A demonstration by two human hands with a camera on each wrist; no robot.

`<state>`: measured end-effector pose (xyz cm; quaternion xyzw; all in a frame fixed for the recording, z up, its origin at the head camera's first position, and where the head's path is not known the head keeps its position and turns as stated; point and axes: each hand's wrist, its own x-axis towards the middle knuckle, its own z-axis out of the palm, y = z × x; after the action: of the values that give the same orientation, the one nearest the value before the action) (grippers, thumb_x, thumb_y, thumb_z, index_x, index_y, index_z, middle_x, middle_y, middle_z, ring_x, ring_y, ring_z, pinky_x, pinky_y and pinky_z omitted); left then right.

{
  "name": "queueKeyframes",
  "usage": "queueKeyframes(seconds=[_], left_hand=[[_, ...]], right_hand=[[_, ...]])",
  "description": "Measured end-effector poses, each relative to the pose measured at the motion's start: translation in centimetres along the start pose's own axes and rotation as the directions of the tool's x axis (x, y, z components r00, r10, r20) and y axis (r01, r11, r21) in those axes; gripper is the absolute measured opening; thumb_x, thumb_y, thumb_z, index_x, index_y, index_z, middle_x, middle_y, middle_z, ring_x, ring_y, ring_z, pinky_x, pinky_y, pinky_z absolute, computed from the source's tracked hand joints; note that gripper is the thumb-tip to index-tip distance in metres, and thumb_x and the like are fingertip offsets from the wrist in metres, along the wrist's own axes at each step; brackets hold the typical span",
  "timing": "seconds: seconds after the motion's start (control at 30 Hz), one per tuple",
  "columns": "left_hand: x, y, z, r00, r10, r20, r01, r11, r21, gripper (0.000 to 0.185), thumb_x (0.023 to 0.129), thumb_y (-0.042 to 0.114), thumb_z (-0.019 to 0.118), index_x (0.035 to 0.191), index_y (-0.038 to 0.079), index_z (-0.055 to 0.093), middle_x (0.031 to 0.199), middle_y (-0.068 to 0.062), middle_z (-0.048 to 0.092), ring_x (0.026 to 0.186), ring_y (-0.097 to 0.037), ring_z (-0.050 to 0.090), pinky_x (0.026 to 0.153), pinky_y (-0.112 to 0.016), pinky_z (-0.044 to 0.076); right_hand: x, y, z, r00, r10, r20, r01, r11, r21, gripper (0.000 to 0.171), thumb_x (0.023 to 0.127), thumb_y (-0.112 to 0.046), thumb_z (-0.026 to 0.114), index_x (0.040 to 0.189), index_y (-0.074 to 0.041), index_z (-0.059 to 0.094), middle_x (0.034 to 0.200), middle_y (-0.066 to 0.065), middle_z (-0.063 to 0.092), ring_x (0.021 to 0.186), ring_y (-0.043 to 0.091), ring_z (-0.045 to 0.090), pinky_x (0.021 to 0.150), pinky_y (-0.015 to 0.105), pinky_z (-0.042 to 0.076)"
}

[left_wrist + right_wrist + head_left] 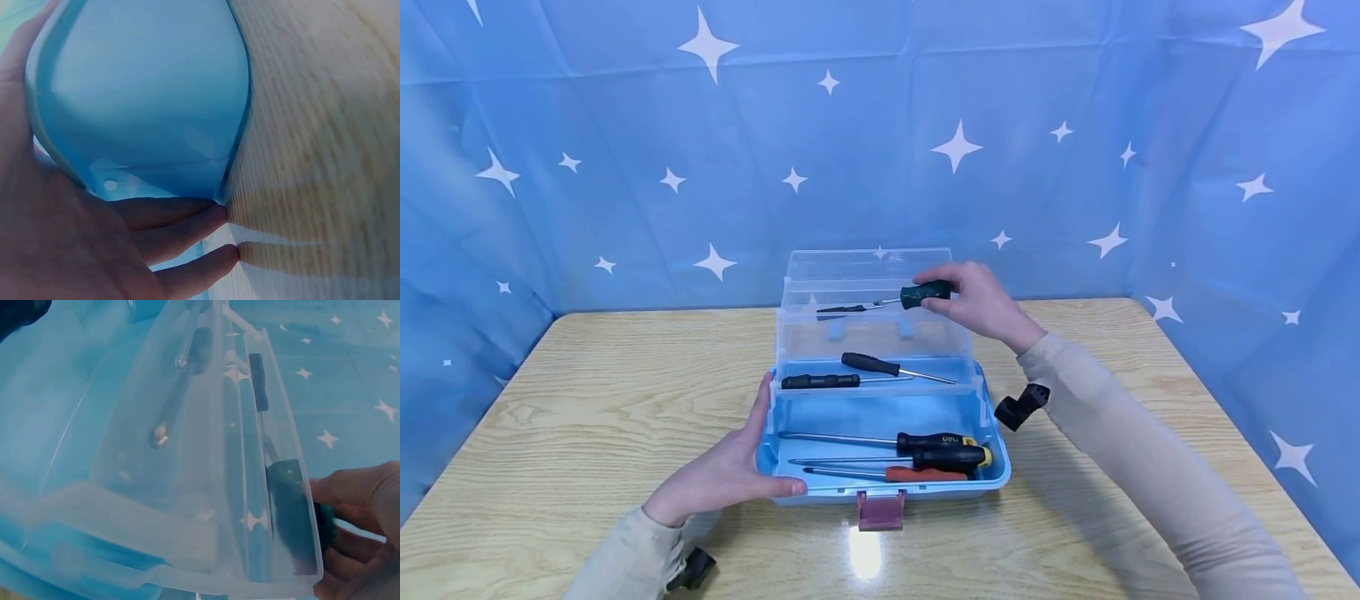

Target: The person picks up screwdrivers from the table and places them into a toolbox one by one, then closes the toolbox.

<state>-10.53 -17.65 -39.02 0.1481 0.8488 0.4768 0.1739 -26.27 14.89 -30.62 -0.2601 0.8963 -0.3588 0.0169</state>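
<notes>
An opened light-blue toolbox (pixel 880 414) with clear fold-out trays stands on the table. My left hand (pixel 730 471) holds its left end, thumb over the front rim and fingers along the side wall (pixel 150 100). The right hand (pixel 973 300) pinches a screwdriver by its dark green handle (pixel 925 293), at the right end of the top tray (pixel 805 293). Its shaft points left, toward a black-handled tool (pixel 841 311) lying in that tray. In the right wrist view the green handle (pixel 289 500) shows partly through the clear plastic.
The lower clear tray bears two black-handled screwdrivers (pixel 820 381). In the box bottom lie two black-and-yellow screwdrivers (pixel 951 457) and one with a red handle (pixel 925 475). A maroon latch (pixel 881 511) hangs at the front. Behind the table (pixel 625 392) hangs a starred blue cloth (pixel 880 125).
</notes>
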Motion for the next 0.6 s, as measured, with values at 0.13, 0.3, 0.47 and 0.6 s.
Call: queueKeyframes(seconds=[0.13,0.3,0.47,0.6], left_hand=[[0.0,0.0,0.0,1.0,0.007,0.003,-0.007,1.0,-0.005,0.129,0.077,0.034,0.082,0.151,0.017,-0.022,0.153,-0.029,0.018,0.133,-0.048,0.031,0.1,-0.061,0.035],[0.0,0.0,-0.1,1.0,0.006,0.007,-0.006,1.0,-0.007,0.128,0.078,0.033,0.081,0.15,0.017,-0.023,0.153,-0.031,0.018,0.134,-0.048,0.03,0.1,-0.061,0.034],[-0.2,0.1,-0.1,1.0,0.001,0.007,-0.001,1.0,0.007,0.128,0.078,0.034,0.081,0.15,0.016,-0.024,0.152,-0.032,0.018,0.134,-0.049,0.03,0.1,-0.061,0.034],[-0.2,0.1,-0.1,1.0,0.0,0.008,0.0,1.0,0.003,0.128,0.078,0.035,0.081,0.151,0.017,-0.023,0.151,-0.033,0.02,0.133,-0.049,0.031,0.1,-0.061,0.034]], right_hand=[[-0.5,0.3,-0.3,1.0,0.019,-0.022,-0.018,0.999,0.043,0.033,0.095,-0.007,0.061,0.127,-0.002,0.062,0.131,0.016,0.057,0.122,0.034,0.051,0.099,0.047,0.043],[-1.2,1.1,-0.9,0.996,0.019,-0.084,-0.012,0.997,0.081,0.03,0.097,-0.011,0.058,0.126,-0.004,0.063,0.128,0.014,0.059,0.121,0.034,0.051,0.1,0.05,0.04],[-1.8,2.0,-1.4,0.99,0.013,-0.138,0.003,0.994,0.113,0.027,0.097,-0.011,0.057,0.122,-0.001,0.065,0.123,0.014,0.062,0.114,0.031,0.056,0.097,0.048,0.043],[-2.3,2.5,-1.6,0.988,0.027,-0.155,-0.01,0.994,0.112,0.027,0.097,-0.01,0.057,0.12,0.001,0.065,0.119,0.016,0.064,0.107,0.03,0.059,0.092,0.046,0.046]])
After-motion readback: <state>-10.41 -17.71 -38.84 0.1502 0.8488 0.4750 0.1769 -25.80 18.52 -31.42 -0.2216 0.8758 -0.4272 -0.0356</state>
